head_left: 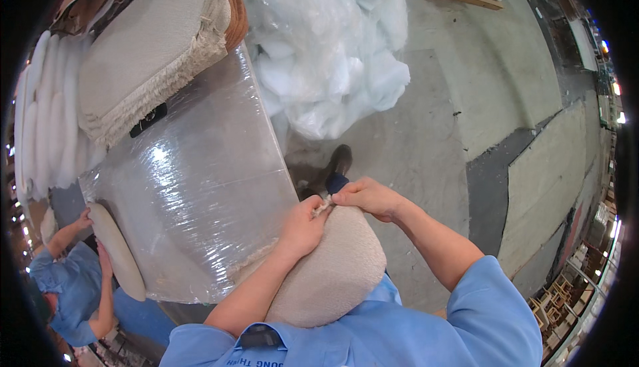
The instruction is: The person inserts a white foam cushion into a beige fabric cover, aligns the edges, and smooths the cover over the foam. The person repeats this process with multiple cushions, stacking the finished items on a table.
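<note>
A co-worker (70,280) steadies a pale cushion (116,254) at the left edge of the bench (200,187). Off its near right corner, a beige cushion (339,257) rests against a worker's blue shirt (393,334), left hand (306,226) curled and right hand (367,198) pinched on its bunched cloth end (322,208). The step appears to be working that end; next likely calls for a firm, even pull.

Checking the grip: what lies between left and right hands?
In the head view, bunched pale fabric at the beige cushion lies between the left hand and right hand.
</note>
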`<control>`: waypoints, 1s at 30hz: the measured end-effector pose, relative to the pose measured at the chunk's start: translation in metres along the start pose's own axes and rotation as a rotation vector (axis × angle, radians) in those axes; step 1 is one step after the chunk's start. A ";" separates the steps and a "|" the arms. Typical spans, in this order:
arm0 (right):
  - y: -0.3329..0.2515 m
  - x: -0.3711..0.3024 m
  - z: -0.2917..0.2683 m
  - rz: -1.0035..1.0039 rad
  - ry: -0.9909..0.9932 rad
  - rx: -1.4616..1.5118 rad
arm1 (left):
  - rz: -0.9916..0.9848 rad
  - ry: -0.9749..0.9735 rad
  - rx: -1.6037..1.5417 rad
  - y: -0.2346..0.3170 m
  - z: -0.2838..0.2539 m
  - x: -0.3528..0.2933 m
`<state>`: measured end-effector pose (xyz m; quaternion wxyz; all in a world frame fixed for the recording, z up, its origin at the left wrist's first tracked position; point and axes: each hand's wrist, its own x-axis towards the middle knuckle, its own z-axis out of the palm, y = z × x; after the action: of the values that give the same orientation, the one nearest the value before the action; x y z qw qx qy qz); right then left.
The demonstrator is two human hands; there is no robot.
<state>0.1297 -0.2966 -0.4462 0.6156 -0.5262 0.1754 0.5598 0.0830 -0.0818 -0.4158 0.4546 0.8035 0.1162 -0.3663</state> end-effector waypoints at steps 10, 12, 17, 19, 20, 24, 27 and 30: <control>0.008 -0.013 -0.008 0.010 0.083 0.041 | 0.309 0.194 0.122 -0.011 0.025 0.016; 0.010 -0.007 -0.010 -0.037 0.102 -0.132 | 0.151 0.054 0.078 -0.007 0.021 0.018; 0.022 0.008 -0.003 0.037 0.255 -0.180 | 0.027 -0.035 0.114 -0.001 0.016 0.027; 0.029 0.015 0.000 0.100 0.284 0.000 | -0.005 -0.058 0.153 0.002 0.015 0.030; 0.031 0.019 0.001 0.138 0.290 0.094 | 0.001 -0.063 0.179 0.001 0.016 0.032; 0.020 0.022 0.008 0.331 0.243 0.296 | 0.038 -0.070 0.229 -0.003 0.016 0.035; 0.028 0.033 0.005 0.413 0.123 0.415 | 0.076 -0.023 0.207 -0.009 0.019 0.036; 0.038 0.042 0.004 0.515 0.112 0.468 | 0.098 0.018 0.189 -0.015 0.023 0.034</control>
<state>0.1081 -0.2785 -0.4957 0.5476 -0.3394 0.4593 0.6115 0.0885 -0.0968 -0.4567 0.3930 0.8509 0.0458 -0.3456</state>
